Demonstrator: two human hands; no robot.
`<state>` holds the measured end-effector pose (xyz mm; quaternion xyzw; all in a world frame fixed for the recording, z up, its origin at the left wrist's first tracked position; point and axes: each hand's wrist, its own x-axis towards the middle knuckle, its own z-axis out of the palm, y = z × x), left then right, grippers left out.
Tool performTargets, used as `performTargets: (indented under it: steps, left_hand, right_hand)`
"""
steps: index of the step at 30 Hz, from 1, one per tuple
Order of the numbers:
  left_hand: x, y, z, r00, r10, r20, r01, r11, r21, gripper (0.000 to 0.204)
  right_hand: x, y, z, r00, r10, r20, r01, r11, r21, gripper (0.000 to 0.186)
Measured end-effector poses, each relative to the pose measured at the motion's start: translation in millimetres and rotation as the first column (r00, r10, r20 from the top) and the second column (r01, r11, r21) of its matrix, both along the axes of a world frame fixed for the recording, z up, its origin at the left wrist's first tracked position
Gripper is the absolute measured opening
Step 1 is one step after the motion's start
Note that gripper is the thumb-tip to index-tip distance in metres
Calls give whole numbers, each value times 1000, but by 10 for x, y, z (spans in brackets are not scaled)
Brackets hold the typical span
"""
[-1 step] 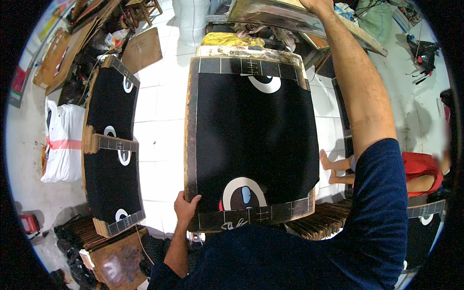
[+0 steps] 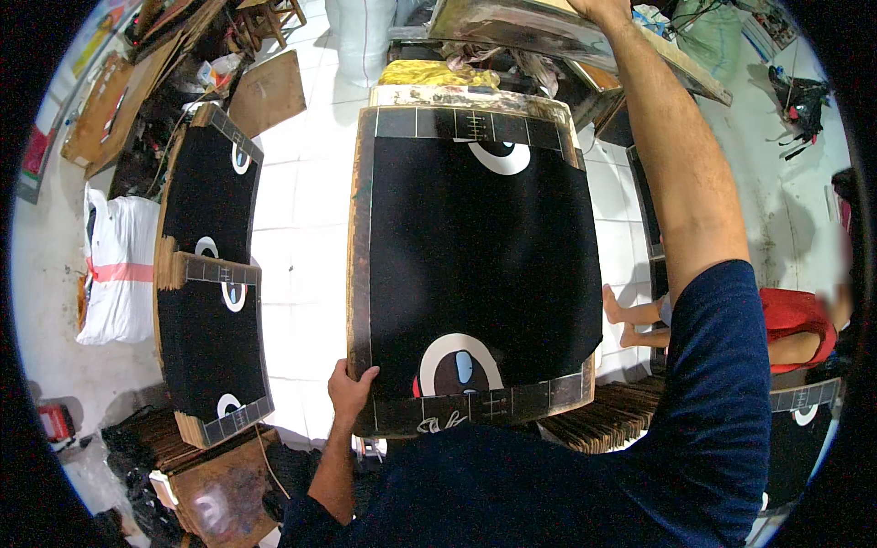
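In front of me lies a wooden board [image 2: 362, 228] covered with black fabric [image 2: 484, 247]. The fabric bears a cartoon eye print [image 2: 437, 358] at its near end and part of another [image 2: 512, 163] at its far end. Dark marked strips run along both ends. My left hand [image 2: 351, 391] grips the board's near left edge, thumb on top and fingers underneath. At the far top, my outstretched right hand [image 2: 601, 9] is on the upper edge of a tilted wooden-framed screen [image 2: 530, 38]; the picture's rim cuts off part of its fingers.
Two similar fabric-covered boards [image 2: 212, 196] stand at left beside a white sack [image 2: 123, 269]. Stacked board edges [image 2: 603, 416] lie near right. A person's bare legs [image 2: 639, 320] and red garment [image 2: 795, 324] show at right. Yellow cloth [image 2: 438, 75] lies beyond the board.
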<state>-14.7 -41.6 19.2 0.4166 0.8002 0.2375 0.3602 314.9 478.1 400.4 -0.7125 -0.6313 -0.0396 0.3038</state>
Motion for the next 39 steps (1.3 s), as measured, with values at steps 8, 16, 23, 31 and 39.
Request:
performTargets:
  steps: [8,16,23,31,39]
  left_hand:
    - [105,256,63,997,-2,-75,-1,999,-40,51]
    - [123,424,-15,991,13,-131,-20,998,-51,67]
    - [-38,499,-195,998,-19,-64,20,1000,9,70]
    - [-24,534,-202,998,-22,-66,21,1000,-15,66]
    - [24,611,-124,994,39,-101,-46,997,-67,67]
  right_hand:
    - [32,182,177,999,43,17,-43,999,14,61]
    - [4,203,333,999,33,4,-33,999,-13,60]
    - [57,410,363,998,47,44,-48,999,4,64]
    - [65,483,377,995,85,59,-90,993,83,69]
    - [17,499,490,997,70,41,-71,998,3,73]
